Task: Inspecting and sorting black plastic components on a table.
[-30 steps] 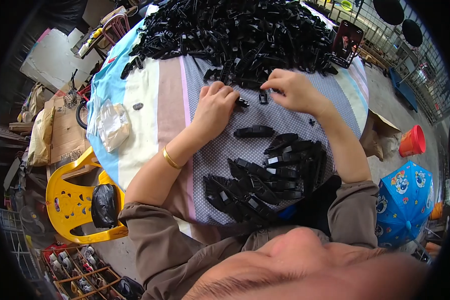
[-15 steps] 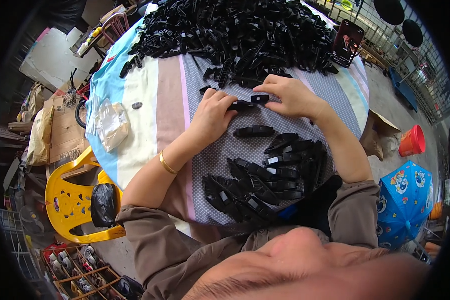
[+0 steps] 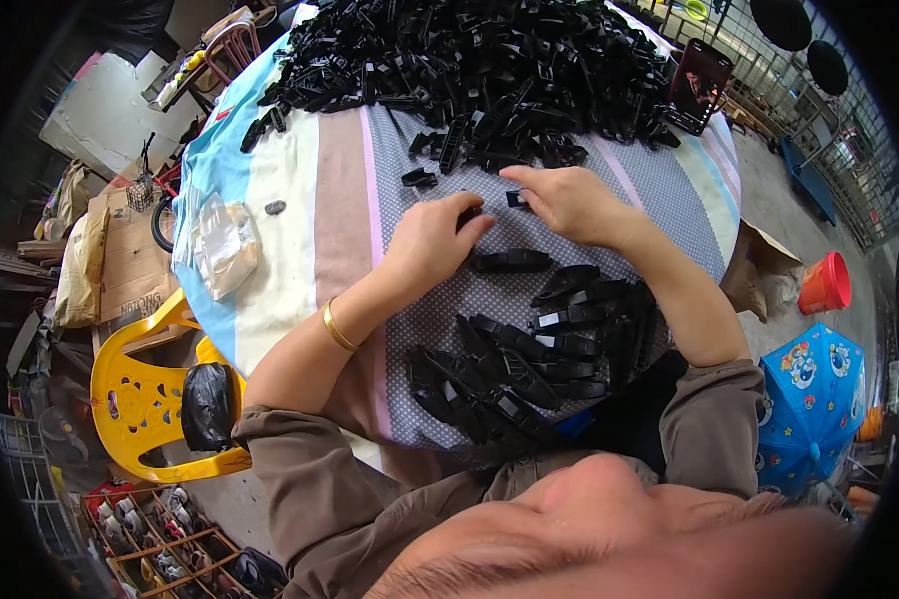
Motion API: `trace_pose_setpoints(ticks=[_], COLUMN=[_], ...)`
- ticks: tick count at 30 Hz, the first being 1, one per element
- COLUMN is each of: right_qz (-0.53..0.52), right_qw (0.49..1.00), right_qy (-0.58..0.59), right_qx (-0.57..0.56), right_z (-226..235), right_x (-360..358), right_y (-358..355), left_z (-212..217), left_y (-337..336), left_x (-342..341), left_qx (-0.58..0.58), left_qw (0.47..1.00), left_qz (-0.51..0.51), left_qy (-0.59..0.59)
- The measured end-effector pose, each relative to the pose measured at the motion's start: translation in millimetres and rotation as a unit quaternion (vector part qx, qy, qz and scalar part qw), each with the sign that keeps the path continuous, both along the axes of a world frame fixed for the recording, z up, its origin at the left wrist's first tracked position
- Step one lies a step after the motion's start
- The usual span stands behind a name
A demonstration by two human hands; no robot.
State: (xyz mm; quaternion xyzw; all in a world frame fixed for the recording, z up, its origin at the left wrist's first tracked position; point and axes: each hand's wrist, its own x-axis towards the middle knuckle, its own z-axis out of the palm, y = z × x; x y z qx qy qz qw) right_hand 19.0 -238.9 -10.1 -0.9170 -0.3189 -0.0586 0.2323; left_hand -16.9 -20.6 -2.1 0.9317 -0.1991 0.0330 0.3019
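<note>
A clear bag (image 3: 220, 232) holds something pale; a wooden rack (image 3: 166, 549) holds shoes (image 3: 178, 499). Above the dotted cloth (image 3: 407, 314), the right hand (image 3: 574, 205) pinches a small black piece (image 3: 515, 199), pale-patched; the left hand (image 3: 435, 240) curls round a dark piece (image 3: 466, 215), mostly hidden.

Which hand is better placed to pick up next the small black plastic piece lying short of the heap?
Probably the left hand: the small black plastic piece lies beyond its knuckles, while the right hand is farther off, with a black rectangular part at its thumb. The left's grasp is unclear.
</note>
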Motion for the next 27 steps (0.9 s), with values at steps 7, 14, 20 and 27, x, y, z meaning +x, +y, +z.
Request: trace_pose_setpoints(ticks=[7, 14, 20, 27], right_qz=[0.025, 0.047, 0.063, 0.09], right_qw=[0.999, 0.995, 0.997, 0.995], right_qy=[0.04, -0.053, 0.005, -0.04], right_qx=[0.015, 0.076, 0.048, 0.02], right_z=[12.2, 10.6, 17.4, 8.9], right_x=[4.8, 2.0, -6.5, -4.2], right_y=[-8.3, -7.0, -4.1, 4.1], left_z=[2.2, -8.9, -10.4, -14.7], left_y=[16.4, 4.4, 8.1, 3.8], left_x=[12.9, 8.2, 11.5, 19.4], left_qx=[0.015, -0.007, -0.038, -0.071], left_qw=[0.999, 0.997, 0.998, 0.991], left_qz=[-0.031, -0.035, -0.024, -0.097], left_qy=[0.005, -0.062, -0.046, -0.061])
